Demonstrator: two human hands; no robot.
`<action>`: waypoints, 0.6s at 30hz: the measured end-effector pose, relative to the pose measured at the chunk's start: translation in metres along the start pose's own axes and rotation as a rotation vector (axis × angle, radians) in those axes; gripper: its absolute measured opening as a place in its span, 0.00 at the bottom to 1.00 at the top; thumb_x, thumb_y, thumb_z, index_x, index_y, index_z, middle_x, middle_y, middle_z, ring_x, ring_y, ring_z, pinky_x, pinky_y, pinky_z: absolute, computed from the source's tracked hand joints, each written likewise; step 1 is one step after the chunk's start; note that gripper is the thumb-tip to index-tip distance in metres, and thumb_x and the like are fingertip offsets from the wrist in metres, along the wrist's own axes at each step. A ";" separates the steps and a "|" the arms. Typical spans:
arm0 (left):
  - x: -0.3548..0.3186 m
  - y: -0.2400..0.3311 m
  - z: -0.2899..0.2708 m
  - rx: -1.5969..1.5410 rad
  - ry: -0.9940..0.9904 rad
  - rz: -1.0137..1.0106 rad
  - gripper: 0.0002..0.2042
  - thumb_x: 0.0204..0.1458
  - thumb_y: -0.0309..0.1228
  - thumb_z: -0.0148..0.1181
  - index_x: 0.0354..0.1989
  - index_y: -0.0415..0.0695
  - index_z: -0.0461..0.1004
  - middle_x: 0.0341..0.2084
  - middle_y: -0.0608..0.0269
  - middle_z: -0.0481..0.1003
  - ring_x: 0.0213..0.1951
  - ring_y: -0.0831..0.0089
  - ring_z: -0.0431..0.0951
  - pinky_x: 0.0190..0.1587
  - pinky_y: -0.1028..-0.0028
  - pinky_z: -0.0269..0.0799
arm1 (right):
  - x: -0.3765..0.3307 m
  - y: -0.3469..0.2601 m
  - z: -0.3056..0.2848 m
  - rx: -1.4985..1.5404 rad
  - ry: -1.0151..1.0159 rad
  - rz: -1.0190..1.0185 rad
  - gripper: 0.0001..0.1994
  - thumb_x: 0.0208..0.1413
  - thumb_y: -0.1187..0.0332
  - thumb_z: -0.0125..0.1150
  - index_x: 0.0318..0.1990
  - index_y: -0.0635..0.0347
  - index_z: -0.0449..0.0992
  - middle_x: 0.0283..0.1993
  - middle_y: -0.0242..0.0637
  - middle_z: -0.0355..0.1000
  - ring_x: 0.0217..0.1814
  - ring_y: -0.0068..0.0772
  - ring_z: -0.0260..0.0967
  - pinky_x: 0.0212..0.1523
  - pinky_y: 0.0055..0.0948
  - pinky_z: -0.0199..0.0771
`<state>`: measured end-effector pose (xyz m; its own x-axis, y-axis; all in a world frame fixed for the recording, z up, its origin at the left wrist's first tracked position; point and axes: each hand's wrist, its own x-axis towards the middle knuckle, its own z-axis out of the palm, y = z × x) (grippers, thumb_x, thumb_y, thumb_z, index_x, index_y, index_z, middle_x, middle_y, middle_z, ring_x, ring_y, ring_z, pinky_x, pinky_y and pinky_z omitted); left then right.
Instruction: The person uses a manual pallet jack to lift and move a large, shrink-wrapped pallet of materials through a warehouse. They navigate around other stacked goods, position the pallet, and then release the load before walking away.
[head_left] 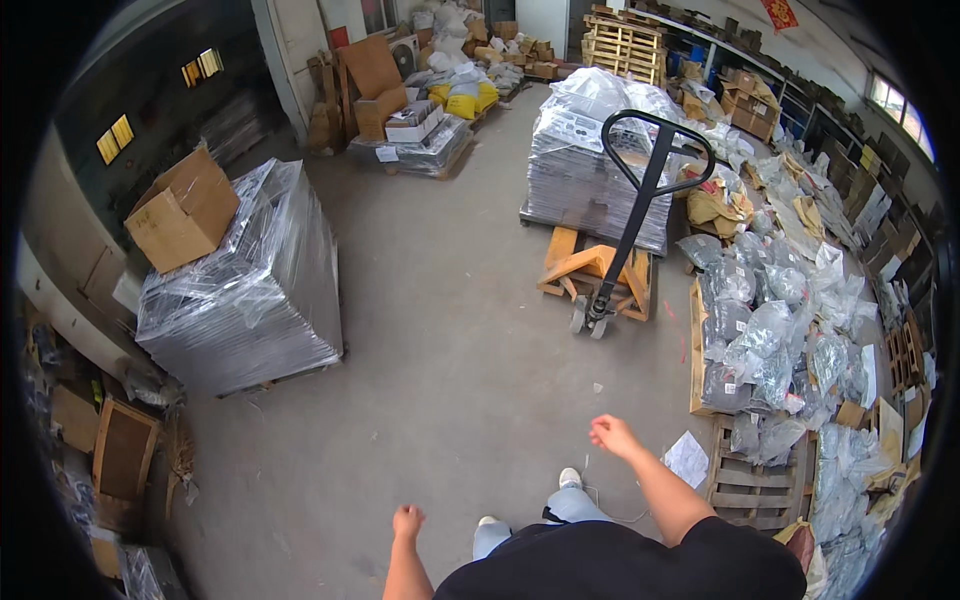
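Right hand (612, 436) empty, pallet jack (640, 215) well ahead.

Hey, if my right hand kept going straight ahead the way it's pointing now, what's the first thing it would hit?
Probably the pallet jack: your right hand is empty and points forward over bare concrete floor, with the jack's wheels and handle roughly ahead. Depth is hard to judge.

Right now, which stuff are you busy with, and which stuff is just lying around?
In hand:
- right hand, empty, nearest the pallet jack
- left hand, empty
- wrapped pallet load on the jack

Lying about:
- cardboard box
- bagged parts
- empty wooden pallet
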<state>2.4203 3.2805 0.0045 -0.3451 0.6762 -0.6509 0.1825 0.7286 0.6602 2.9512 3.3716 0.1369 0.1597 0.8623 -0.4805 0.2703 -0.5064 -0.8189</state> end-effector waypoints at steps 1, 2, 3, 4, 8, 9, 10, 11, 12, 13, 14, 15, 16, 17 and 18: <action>0.017 0.053 0.019 0.042 -0.009 0.168 0.15 0.58 0.35 0.51 0.44 0.34 0.73 0.30 0.58 0.80 0.32 0.68 0.80 0.39 0.68 0.76 | 0.009 -0.032 0.013 -0.038 -0.042 -0.105 0.11 0.65 0.66 0.51 0.49 0.61 0.73 0.39 0.35 0.78 0.34 0.25 0.77 0.33 0.26 0.77; 0.019 0.110 0.045 -0.012 -0.021 0.315 0.16 0.59 0.35 0.50 0.46 0.34 0.74 0.34 0.56 0.81 0.36 0.69 0.82 0.42 0.72 0.75 | 0.010 -0.056 0.023 -0.085 -0.081 -0.155 0.11 0.64 0.67 0.52 0.50 0.61 0.73 0.40 0.35 0.78 0.36 0.24 0.77 0.37 0.26 0.77; 0.004 0.180 0.070 -0.007 -0.084 0.398 0.16 0.60 0.36 0.51 0.47 0.35 0.74 0.36 0.56 0.81 0.39 0.69 0.82 0.44 0.72 0.74 | 0.010 -0.071 0.024 -0.126 -0.102 -0.190 0.11 0.64 0.67 0.52 0.50 0.61 0.73 0.41 0.36 0.79 0.38 0.24 0.77 0.40 0.26 0.77; -0.017 0.235 0.087 0.002 -0.144 0.483 0.16 0.60 0.36 0.51 0.48 0.35 0.74 0.37 0.55 0.81 0.41 0.69 0.82 0.45 0.73 0.74 | 0.010 -0.071 0.024 -0.145 -0.159 -0.199 0.12 0.63 0.66 0.53 0.50 0.60 0.74 0.41 0.36 0.79 0.39 0.25 0.77 0.41 0.27 0.77; 0.005 0.294 0.151 0.073 -0.307 0.573 0.17 0.62 0.37 0.53 0.49 0.35 0.73 0.39 0.55 0.80 0.38 0.68 0.83 0.42 0.73 0.76 | 0.009 -0.040 -0.001 -0.354 -0.334 -0.221 0.14 0.60 0.61 0.56 0.49 0.55 0.76 0.41 0.37 0.80 0.43 0.30 0.78 0.46 0.32 0.75; 0.020 0.286 0.170 0.062 -0.348 0.475 0.16 0.62 0.37 0.52 0.49 0.36 0.73 0.38 0.55 0.80 0.38 0.68 0.83 0.39 0.72 0.76 | 0.013 -0.023 -0.023 -0.379 -0.332 -0.193 0.15 0.59 0.58 0.57 0.49 0.54 0.77 0.40 0.38 0.80 0.42 0.32 0.78 0.46 0.33 0.75; 0.032 0.282 0.189 0.048 -0.384 0.386 0.16 0.62 0.36 0.52 0.48 0.36 0.73 0.38 0.54 0.80 0.37 0.67 0.83 0.37 0.72 0.77 | 0.022 -0.003 -0.049 -0.428 -0.271 -0.204 0.14 0.59 0.58 0.57 0.48 0.53 0.77 0.39 0.38 0.80 0.42 0.32 0.78 0.46 0.33 0.75; 0.040 0.273 0.206 0.020 -0.373 0.283 0.15 0.62 0.36 0.52 0.48 0.36 0.74 0.38 0.54 0.80 0.36 0.67 0.83 0.35 0.72 0.76 | 0.031 0.014 -0.079 -0.470 -0.210 -0.207 0.14 0.59 0.58 0.57 0.47 0.53 0.78 0.38 0.38 0.80 0.41 0.32 0.78 0.45 0.34 0.76; 0.044 0.266 0.222 -0.003 -0.362 0.169 0.14 0.62 0.35 0.51 0.47 0.37 0.74 0.38 0.54 0.80 0.36 0.66 0.83 0.33 0.72 0.76 | 0.042 0.025 -0.114 -0.410 -0.110 -0.120 0.13 0.59 0.61 0.57 0.47 0.55 0.78 0.38 0.36 0.80 0.40 0.29 0.78 0.43 0.31 0.76; 0.041 0.266 0.239 -0.015 -0.337 0.089 0.13 0.61 0.34 0.51 0.47 0.38 0.74 0.38 0.54 0.80 0.35 0.65 0.84 0.31 0.72 0.76 | 0.050 0.036 -0.147 -0.350 -0.012 -0.028 0.12 0.59 0.64 0.58 0.48 0.56 0.77 0.38 0.34 0.80 0.38 0.26 0.78 0.41 0.29 0.76; 0.043 0.264 0.254 -0.054 -0.320 0.041 0.13 0.61 0.33 0.51 0.47 0.37 0.73 0.38 0.54 0.80 0.34 0.64 0.84 0.31 0.71 0.77 | 0.065 0.037 -0.182 -0.204 0.106 0.009 0.11 0.59 0.66 0.56 0.46 0.58 0.77 0.37 0.34 0.80 0.37 0.25 0.77 0.38 0.28 0.76; 0.035 0.279 0.272 -0.068 -0.323 -0.011 0.13 0.62 0.33 0.50 0.48 0.37 0.73 0.39 0.53 0.80 0.36 0.63 0.84 0.32 0.70 0.77 | 0.078 0.036 -0.214 -0.049 0.227 0.059 0.10 0.60 0.68 0.55 0.45 0.60 0.77 0.36 0.34 0.80 0.35 0.24 0.77 0.36 0.27 0.76; 0.028 0.299 0.288 -0.083 -0.349 -0.017 0.13 0.62 0.32 0.50 0.48 0.37 0.72 0.39 0.54 0.80 0.37 0.64 0.83 0.33 0.71 0.77 | 0.096 0.029 -0.243 -0.031 0.327 0.017 0.09 0.61 0.69 0.54 0.44 0.61 0.77 0.36 0.33 0.79 0.34 0.23 0.76 0.34 0.26 0.75; 0.024 0.322 0.304 -0.106 -0.374 -0.029 0.13 0.62 0.32 0.50 0.48 0.36 0.72 0.40 0.54 0.80 0.38 0.64 0.83 0.34 0.71 0.77 | 0.116 0.013 -0.276 -0.024 0.426 -0.025 0.08 0.62 0.70 0.53 0.43 0.62 0.76 0.36 0.32 0.79 0.33 0.22 0.76 0.33 0.24 0.74; 0.023 0.349 0.318 -0.087 -0.408 0.046 0.13 0.62 0.32 0.50 0.48 0.36 0.72 0.40 0.54 0.80 0.38 0.65 0.83 0.35 0.72 0.77 | 0.133 -0.025 -0.301 0.038 0.499 -0.065 0.09 0.63 0.69 0.52 0.43 0.62 0.77 0.36 0.32 0.79 0.34 0.21 0.75 0.33 0.23 0.74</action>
<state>2.7685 3.5848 0.1011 0.0574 0.7085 -0.7034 0.1050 0.6963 0.7100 3.2514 3.4988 0.1879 0.5806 0.7819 -0.2269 0.2615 -0.4430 -0.8575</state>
